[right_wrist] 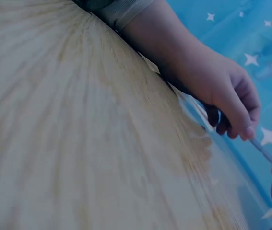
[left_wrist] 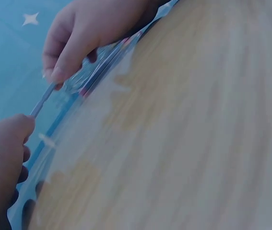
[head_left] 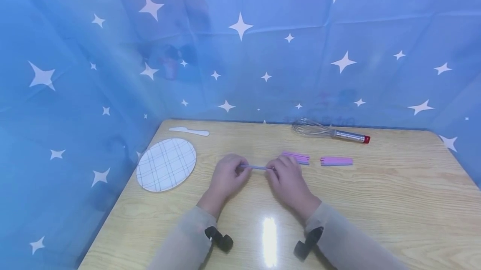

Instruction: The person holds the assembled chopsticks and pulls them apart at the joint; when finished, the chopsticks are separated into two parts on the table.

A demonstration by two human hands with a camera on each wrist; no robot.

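In the head view both hands meet over the middle of the table, with a thin blue-grey pencil (head_left: pixel 257 167) held level between them. My left hand (head_left: pixel 229 175) pinches its left end between thumb and fingers. At the other end, the fingers and thumb of my right hand (head_left: pixel 288 180) grip it, hiding part of that end. The left wrist view shows a bare stretch of the pencil (left_wrist: pixel 41 101) between both hands. Just beyond the right hand lies a bundle of pink and blue pencils (head_left: pixel 302 158), partly covered by it. A second such bundle (head_left: pixel 336 161) lies farther right.
A round white plate (head_left: pixel 166 165) with a grid pattern lies left of the hands. Behind it is a white knife (head_left: pixel 189 131). A wire whisk (head_left: pixel 330 131) with a red-ended handle rests near the back edge of the wooden table (head_left: pixel 394 203). A blue star-patterned curtain (head_left: pixel 263 53) hangs behind.
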